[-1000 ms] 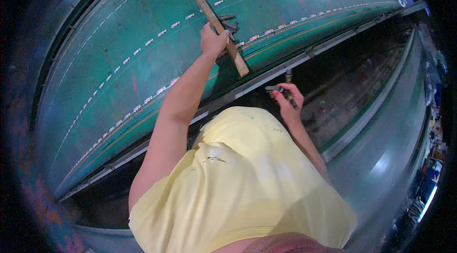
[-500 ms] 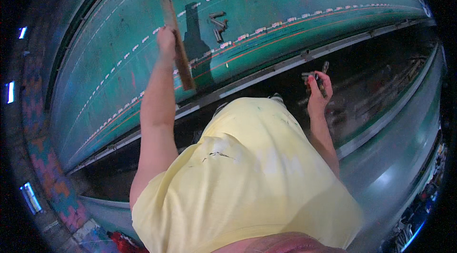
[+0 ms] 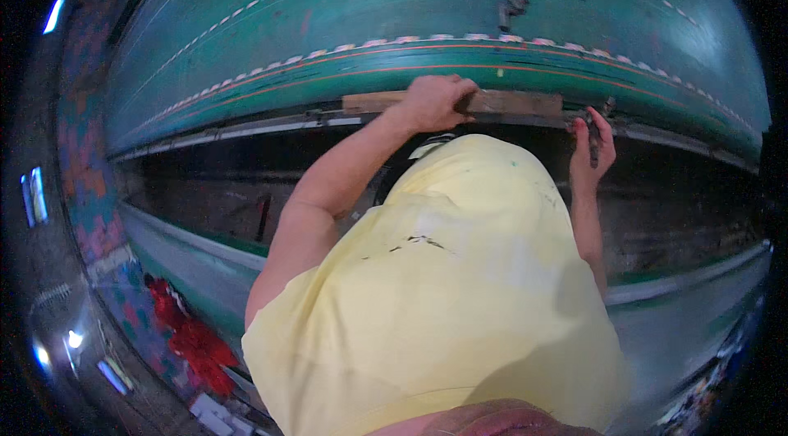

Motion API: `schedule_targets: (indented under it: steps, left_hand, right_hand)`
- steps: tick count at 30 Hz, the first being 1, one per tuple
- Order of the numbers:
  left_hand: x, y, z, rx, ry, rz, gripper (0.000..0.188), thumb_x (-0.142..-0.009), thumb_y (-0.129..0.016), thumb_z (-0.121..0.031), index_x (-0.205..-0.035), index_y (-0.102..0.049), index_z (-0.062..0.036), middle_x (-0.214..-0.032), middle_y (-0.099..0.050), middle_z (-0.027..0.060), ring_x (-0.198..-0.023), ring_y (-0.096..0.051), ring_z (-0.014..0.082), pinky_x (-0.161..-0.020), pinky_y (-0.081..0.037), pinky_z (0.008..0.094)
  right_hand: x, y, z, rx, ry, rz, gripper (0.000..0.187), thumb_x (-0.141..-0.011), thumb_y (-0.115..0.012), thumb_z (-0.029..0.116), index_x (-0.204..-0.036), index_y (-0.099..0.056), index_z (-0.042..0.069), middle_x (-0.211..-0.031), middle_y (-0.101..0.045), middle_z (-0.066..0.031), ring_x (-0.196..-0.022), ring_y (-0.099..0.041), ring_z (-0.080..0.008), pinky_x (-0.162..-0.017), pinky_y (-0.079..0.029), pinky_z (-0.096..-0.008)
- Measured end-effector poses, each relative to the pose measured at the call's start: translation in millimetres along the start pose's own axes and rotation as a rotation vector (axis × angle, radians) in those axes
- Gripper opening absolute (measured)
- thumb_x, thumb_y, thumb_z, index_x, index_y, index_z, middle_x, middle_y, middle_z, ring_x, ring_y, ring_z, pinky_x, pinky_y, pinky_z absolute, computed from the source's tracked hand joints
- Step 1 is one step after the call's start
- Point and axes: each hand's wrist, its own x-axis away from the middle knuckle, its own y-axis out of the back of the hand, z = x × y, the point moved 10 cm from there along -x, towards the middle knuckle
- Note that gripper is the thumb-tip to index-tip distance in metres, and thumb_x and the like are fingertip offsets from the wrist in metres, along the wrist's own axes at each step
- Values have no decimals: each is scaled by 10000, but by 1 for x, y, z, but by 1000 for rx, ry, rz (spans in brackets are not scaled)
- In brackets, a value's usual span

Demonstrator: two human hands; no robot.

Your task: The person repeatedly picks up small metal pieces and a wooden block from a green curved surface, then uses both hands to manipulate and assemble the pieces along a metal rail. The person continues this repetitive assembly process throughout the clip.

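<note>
My left hand (image 3: 439, 103) is closed around the middle of a flat wooden strip (image 3: 525, 102), which lies level along the near edge of the green surface (image 3: 386, 13). Held upright in the fingers of my right hand (image 3: 597, 155) are several small, dark metal pieces (image 3: 593, 150); their exact kind is hard to make out. That hand hovers just beyond the strip's right end, over the dark gap. Further back on the green surface lies a small cluster of similar metal pieces (image 3: 510, 5), slightly blurred.
A dark gap (image 3: 205, 181) runs between the far green surface and a nearer grey-green one (image 3: 665, 317). Pale dashed marks and orange lines cross the far surface. A red crumpled heap (image 3: 197, 346) sits at lower left, beside a multicoloured patterned floor (image 3: 86, 165).
My left hand has swung the wooden strip from upright to lying crosswise, nearer me. My right hand still holds the metal pieces. The whole view has turned and shifted.
</note>
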Motion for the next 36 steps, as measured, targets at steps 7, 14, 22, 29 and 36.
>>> schedule_targets:
  steps: [7,14,22,29,36]
  left_hand:
    - [42,4,29,-65,55,7,580,-883,-913,-456,-1342,-709,-166,-1145,-765,141,-1082,-765,418,-880,-623,557]
    - [68,6,66,-53,36,-16,548,-889,-895,-427,-1305,-715,-120,-1176,-758,162,-1126,-753,419,-931,-614,562]
    - [60,10,60,-39,54,46,530,-880,-907,-374,-1290,-730,-89,-1176,-767,170,-1095,-762,424,-919,-617,546]
    - [61,14,57,-64,52,51,556,-885,-910,-371,-1321,-726,-80,-1157,-770,185,-1074,-768,437,-907,-621,553]
    - [61,12,62,-68,47,27,578,-876,-918,-367,-1344,-726,-87,-1177,-779,188,-1073,-773,438,-914,-625,547]
  right_hand:
    - [24,-37,20,220,180,132,287,-1066,-761,-11,-1352,-748,10,-1255,-762,-98,-1125,-735,-183,-950,-620,-337]
    - [55,-73,28,375,194,176,327,-1018,-801,-12,-1338,-752,37,-1236,-782,-137,-1129,-758,-244,-1025,-598,-375]
    - [54,-96,33,455,250,145,359,-969,-805,-39,-1309,-730,51,-1172,-749,-160,-1064,-768,-319,-923,-617,-398]
    - [51,-110,38,515,217,141,373,-956,-810,-41,-1306,-718,49,-1155,-732,-167,-1077,-762,-364,-939,-609,-423]
    - [46,-106,28,499,218,119,359,-953,-823,-4,-1291,-717,52,-1213,-748,-207,-1123,-757,-418,-949,-619,-472]
